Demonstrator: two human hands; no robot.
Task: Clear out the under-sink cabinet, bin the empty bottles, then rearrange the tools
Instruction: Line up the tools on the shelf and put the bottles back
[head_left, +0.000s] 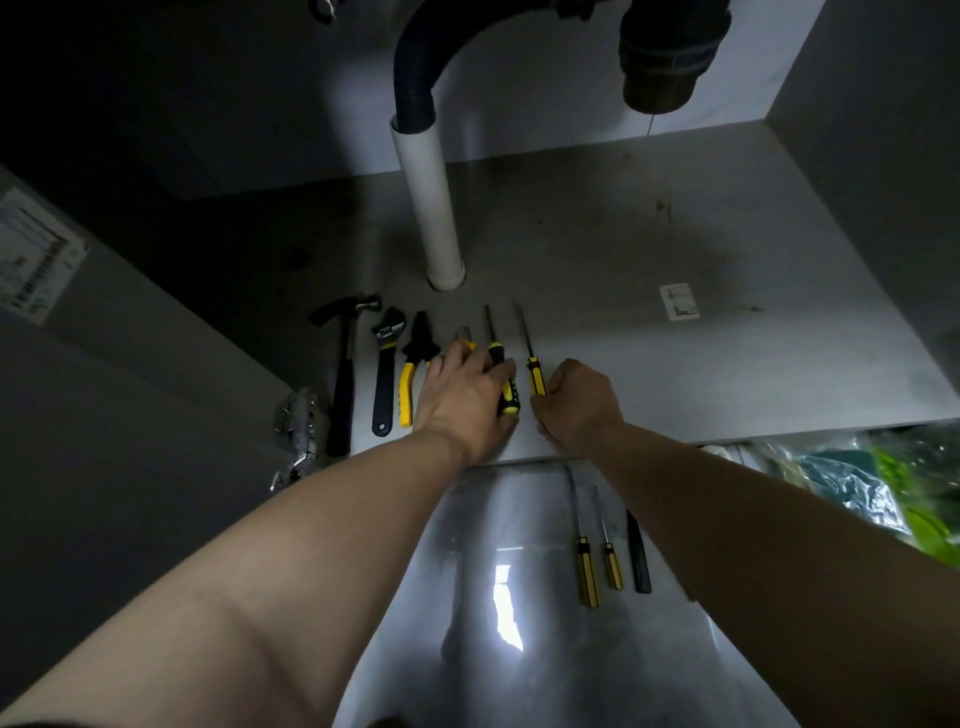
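Tools lie in a row on the cabinet floor (675, 364): a black hammer (344, 384), an adjustable wrench (385, 374), yellow-handled pliers (410, 374), a partly hidden yellow tool (464, 338), then two screwdrivers. My left hand (467, 395) lies over the row, its fingers on the black-and-yellow screwdriver (501, 374). My right hand (579, 405) is curled and pinches the handle end of the slim yellow screwdriver (535, 376). On the room floor in front lie two more yellow screwdrivers (587, 569) (613, 564) and a black tool (639, 561).
A white drain pipe (431, 208) stands upright just behind the tool row, with a dark hose and the sink trap (670, 57) above. A door hinge (296, 431) sticks out at the left. Green plastic bags (893, 483) lie at the right. A small label (679, 301) is stuck to the cabinet floor.
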